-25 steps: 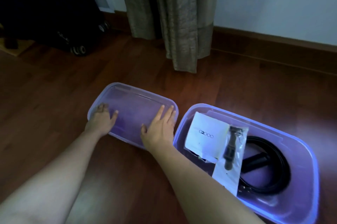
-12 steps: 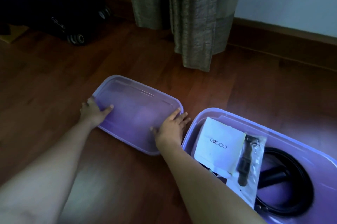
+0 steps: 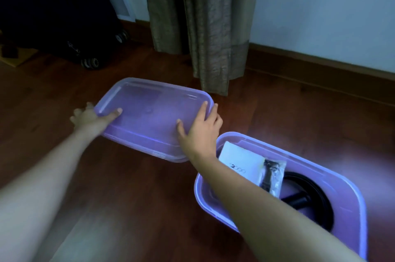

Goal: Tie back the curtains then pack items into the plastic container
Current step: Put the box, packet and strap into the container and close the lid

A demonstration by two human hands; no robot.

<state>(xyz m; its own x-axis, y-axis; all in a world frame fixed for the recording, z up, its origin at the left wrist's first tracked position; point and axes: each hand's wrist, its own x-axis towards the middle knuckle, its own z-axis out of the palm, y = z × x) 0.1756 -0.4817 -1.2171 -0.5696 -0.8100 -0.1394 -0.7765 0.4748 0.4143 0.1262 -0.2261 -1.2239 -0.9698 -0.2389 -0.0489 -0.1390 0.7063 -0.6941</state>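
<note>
Purple-tinted lid (image 3: 149, 116) is gripped at both short ends by your left hand (image 3: 92, 118) and right hand (image 3: 201, 131), just left of the open container (image 3: 299, 160): keep it level, square its corners with the container's, then press evenly.

One left hand (image 3: 92, 116), one right hand (image 3: 201, 131); one lid (image 3: 149, 116), one container (image 3: 346, 202); one curtain (image 3: 213, 26), one belt (image 3: 314, 187)
</note>
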